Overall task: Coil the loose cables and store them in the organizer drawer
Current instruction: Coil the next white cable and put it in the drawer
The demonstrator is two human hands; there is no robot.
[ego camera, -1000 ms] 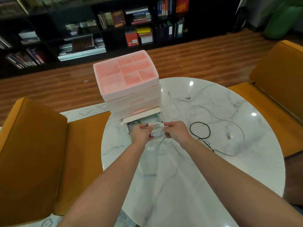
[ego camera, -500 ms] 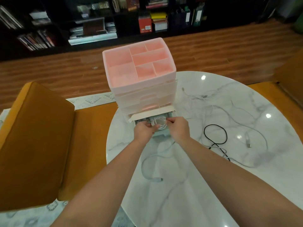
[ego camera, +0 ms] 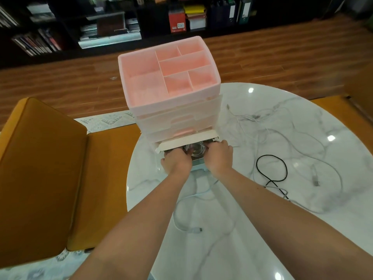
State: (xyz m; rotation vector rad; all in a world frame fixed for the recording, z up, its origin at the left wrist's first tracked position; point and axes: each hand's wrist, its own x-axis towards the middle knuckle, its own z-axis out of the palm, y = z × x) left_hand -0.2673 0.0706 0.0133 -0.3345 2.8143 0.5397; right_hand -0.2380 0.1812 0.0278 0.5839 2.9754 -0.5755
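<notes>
My left hand (ego camera: 177, 161) and right hand (ego camera: 219, 156) each keep a curled grip on one side of a coiled white cable (ego camera: 195, 148), holding it inside the pulled-out bottom drawer (ego camera: 198, 163) of the pink plastic organizer with a divided top tray (ego camera: 171, 87). A loose tail of white cable with a plug end (ego camera: 196, 229) trails from the drawer back along the round white marble tabletop (ego camera: 302, 229) between my forearms. Right of the organizer lie tangled white cables (ego camera: 272, 126) and a black looped cable (ego camera: 271, 168).
</notes>
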